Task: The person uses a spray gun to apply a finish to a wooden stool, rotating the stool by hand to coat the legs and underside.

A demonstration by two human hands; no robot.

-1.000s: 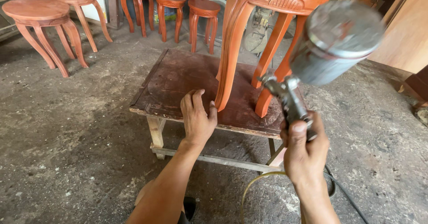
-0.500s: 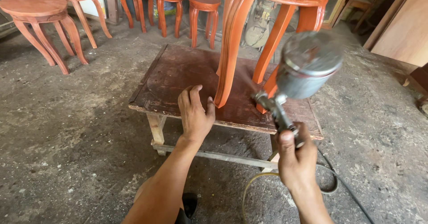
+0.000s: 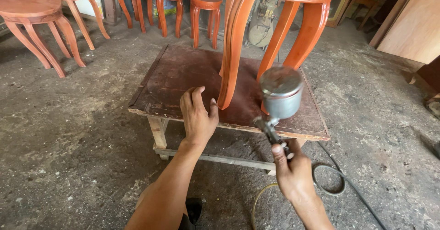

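Low brown worktable [image 3: 183, 74] — orange stool [image 3: 275, 10] standing on it, left hand [image 3: 198, 115] resting flat.

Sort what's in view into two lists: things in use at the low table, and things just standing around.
In use:
- spray gun, held by right hand
- orange stool standing on the low table
- left hand, resting flat on the table beside a stool leg
- hose on the floor

Standing about:
- finished stools at the back
- wooden panel at right
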